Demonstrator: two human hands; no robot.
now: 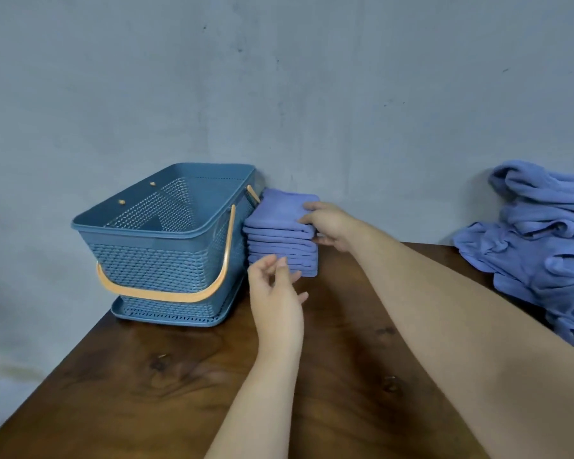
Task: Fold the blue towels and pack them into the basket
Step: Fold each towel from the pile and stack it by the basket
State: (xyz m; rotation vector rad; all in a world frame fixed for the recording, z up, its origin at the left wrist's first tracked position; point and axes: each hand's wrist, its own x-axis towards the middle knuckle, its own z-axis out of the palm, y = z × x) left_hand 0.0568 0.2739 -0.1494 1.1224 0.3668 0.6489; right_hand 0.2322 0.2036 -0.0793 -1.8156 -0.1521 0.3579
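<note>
From the head view, both bare forearms reached forward across the dark brown wooden table (179,376) toward the grey wall. The right hand (332,226) was stretched furthest. Its fingers (310,206) lay curled over the top of the stack of folded blue cloth towels (279,240), with the thumb tucked in at the stack's right side, so it gripped the upper layers. The left hand (275,293) sat lower and nearer, wrist bent slightly up. Its fingers were loose, a little spread and holding nothing, and their tips were right at the stack's lower front edge.

The stack stood on the table, pressed against the right side of the blue woven-pattern plastic basket (153,231). The basket's orange handle (166,294) hung down across its front, and no towels showed inside. A heap of crumpled unfolded blue towels (537,240) lay well apart at the table's right end.
</note>
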